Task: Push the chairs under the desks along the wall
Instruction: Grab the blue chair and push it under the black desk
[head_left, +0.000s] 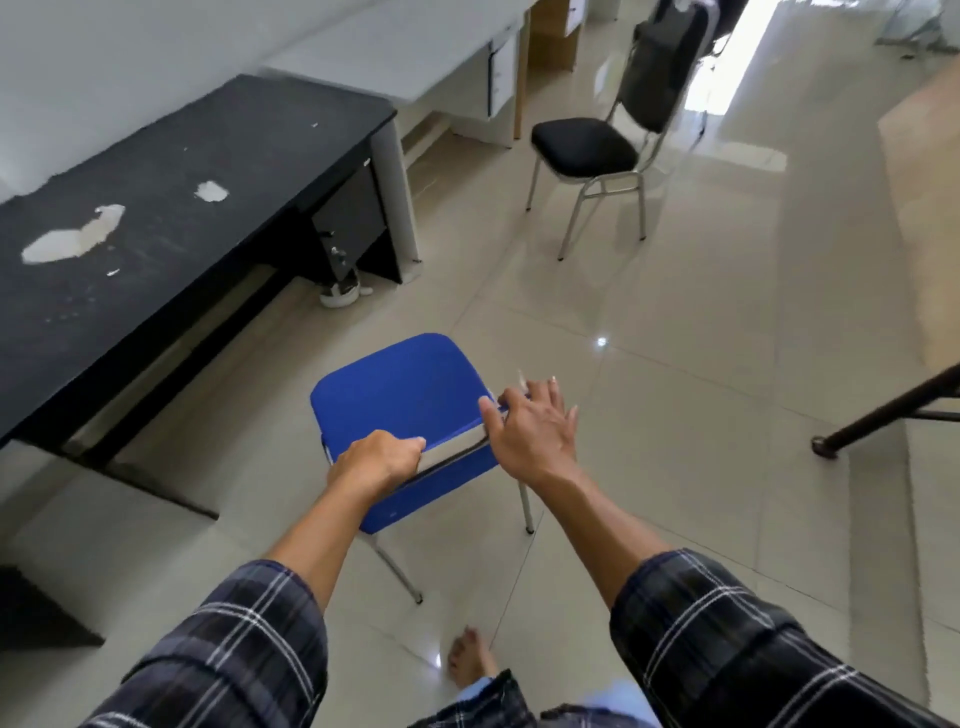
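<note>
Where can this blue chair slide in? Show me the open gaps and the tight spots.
Open: the kneehole under the black desk, left of its drawer unit, and bare floor between blue chair and black chair. Tight: shoes crowd the drawer unit's foot.

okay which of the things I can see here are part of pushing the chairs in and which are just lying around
Part of the job: blue chair, held at its backrest by left hand, right hand open on it; black chair; black desk; white desk.

Just lying about: shoes under the black desk; dark stand leg.
</note>
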